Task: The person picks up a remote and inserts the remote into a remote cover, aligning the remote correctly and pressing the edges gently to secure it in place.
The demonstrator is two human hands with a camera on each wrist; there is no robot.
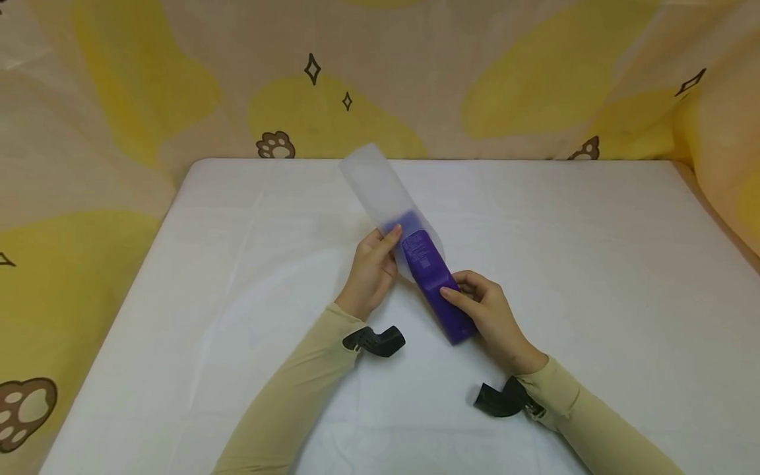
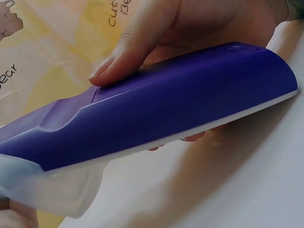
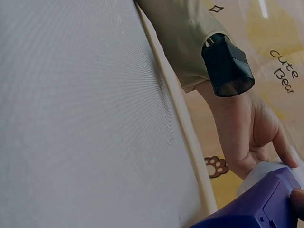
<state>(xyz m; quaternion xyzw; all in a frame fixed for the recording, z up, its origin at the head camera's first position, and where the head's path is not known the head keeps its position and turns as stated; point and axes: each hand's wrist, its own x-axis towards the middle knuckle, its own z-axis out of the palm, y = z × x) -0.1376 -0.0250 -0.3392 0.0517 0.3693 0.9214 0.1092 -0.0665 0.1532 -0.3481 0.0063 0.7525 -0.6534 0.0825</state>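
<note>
A purple remote control with a white front edge lies slantwise between my hands, its back with small print and a battery cover facing up. Its far end sits inside a translucent sleeve, which extends empty beyond it. My left hand pinches the sleeve near its mouth, thumb on top over the covered end. With thumb on the battery cover and fingers underneath, my right hand grips the remote's near end. In the right wrist view, the left hand holds the whitish sleeve around the remote.
A white-covered table lies beneath both hands. Behind it hangs a yellow and beige cloth with paw prints. Black wrist cameras, one on the left sleeve cuff and one on the right, stick out over the table.
</note>
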